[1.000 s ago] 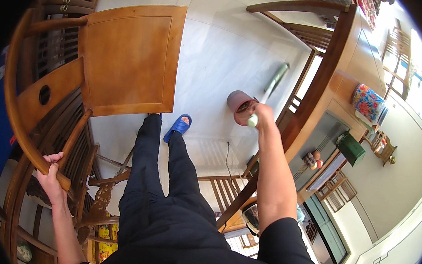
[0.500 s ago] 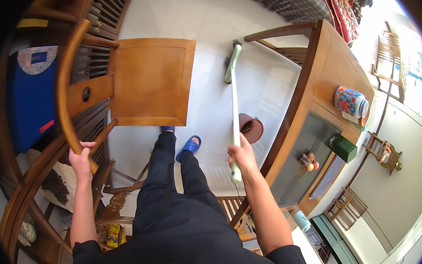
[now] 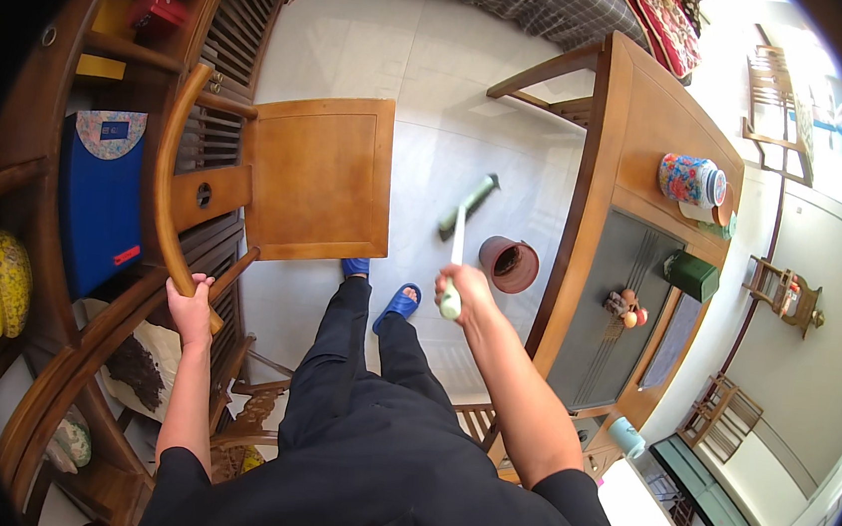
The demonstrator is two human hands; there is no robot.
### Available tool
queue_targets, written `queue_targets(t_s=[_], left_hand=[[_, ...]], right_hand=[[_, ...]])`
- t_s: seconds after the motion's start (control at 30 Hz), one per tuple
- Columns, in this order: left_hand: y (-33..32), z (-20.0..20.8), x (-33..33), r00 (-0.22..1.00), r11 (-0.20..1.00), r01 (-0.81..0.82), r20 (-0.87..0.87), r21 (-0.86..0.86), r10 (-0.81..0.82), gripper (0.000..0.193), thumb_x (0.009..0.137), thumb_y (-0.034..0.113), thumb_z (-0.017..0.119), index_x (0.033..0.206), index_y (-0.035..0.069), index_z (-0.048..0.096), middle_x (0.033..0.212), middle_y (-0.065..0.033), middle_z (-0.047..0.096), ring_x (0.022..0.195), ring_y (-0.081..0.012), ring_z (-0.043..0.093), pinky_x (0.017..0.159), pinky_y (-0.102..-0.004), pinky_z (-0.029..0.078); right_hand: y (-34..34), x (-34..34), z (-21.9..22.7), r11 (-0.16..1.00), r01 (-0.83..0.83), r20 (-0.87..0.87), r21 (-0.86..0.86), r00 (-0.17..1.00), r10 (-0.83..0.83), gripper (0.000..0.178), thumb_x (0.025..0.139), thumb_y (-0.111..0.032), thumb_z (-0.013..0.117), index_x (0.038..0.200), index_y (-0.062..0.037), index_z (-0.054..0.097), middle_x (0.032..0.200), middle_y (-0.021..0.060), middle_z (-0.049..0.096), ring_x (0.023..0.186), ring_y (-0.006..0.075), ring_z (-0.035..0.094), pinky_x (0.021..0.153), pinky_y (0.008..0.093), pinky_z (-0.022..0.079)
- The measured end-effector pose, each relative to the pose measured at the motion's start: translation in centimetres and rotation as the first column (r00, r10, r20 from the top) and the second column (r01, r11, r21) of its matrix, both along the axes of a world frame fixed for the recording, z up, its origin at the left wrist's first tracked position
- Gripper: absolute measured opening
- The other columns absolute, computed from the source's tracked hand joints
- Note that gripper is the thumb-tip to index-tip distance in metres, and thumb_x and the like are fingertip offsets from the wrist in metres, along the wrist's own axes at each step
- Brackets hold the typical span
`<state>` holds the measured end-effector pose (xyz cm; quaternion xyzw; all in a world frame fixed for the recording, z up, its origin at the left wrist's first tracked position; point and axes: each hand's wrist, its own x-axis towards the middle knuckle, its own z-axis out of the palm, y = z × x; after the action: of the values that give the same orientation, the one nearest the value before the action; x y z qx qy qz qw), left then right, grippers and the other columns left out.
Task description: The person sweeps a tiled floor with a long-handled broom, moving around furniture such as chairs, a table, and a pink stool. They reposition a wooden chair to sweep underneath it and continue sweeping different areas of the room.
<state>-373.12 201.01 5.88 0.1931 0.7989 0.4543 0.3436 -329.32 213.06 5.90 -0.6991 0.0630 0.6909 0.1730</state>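
My right hand (image 3: 466, 289) is closed around the pale green handle of a broom (image 3: 460, 234). The broom's head, green with dark bristles, is over the pale tiled floor, and blur makes it hard to tell whether it touches. To the left, my left hand (image 3: 191, 305) grips the curved wooden backrest of a chair (image 3: 320, 179); its square seat faces up. Right of the broom a reddish-brown bin (image 3: 511, 265) stands on the floor, with dark matter inside.
A wooden table (image 3: 644, 122) with a grey centre is on the right, holding a floral jar (image 3: 688, 181) and a green box (image 3: 690, 276). Wooden shelves (image 3: 71, 202) line the left, with a blue case (image 3: 99, 225). A checked cloth (image 3: 524, 0) hangs at the far side.
The broom has come nearer, its head turned and lowered from beside the table leg to near the bin. My left hand still holds the chair. The view has shifted slightly.
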Motion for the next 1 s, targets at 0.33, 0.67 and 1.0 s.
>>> queue_targets(t_s=[0.33,0.67,1.0], left_hand=[[0.0,0.2,-0.6,0.990,0.973,0.041,-0.120,-0.226,-0.069,0.032,0.076,-0.003,0.068,0.103,0.001,0.050,0.089,-0.0065,0.061,0.082,-0.0157,0.058,0.079,-0.0286,0.046],[-4.7,2.0,0.0,0.998,0.983,0.054,-0.007,-0.174,-0.057,0.038,0.074,-0.011,0.057,0.110,-0.002,0.047,0.088,-0.0110,0.060,0.078,-0.0181,0.061,0.074,-0.0294,0.054],[-11.4,6.8,1.9,0.999,0.961,-0.003,0.047,-0.276,0.017,0.037,0.076,-0.008,0.057,0.111,-0.001,0.047,0.083,-0.0092,0.059,0.069,-0.0185,0.063,0.070,-0.0306,0.055]], right_hand=[[-2.8,2.8,5.9,0.978,-0.035,-0.114,0.204,0.992,0.059,0.018,0.085,-0.001,0.046,0.100,-0.0094,0.041,0.068,0.0047,0.045,0.046,0.0126,0.042,0.039,0.0275,0.035],[-12.4,5.4,8.2,0.995,0.091,-0.083,0.044,0.993,-0.087,0.013,0.084,-0.001,0.047,0.095,-0.0074,0.041,0.068,0.0051,0.048,0.048,0.0153,0.046,0.040,0.0304,0.040],[-7.3,4.1,0.4,0.957,-0.155,-0.148,0.247,0.969,0.195,0.013,0.082,-0.002,0.050,0.092,-0.0068,0.042,0.066,0.0063,0.049,0.046,0.0150,0.048,0.038,0.0303,0.042]])
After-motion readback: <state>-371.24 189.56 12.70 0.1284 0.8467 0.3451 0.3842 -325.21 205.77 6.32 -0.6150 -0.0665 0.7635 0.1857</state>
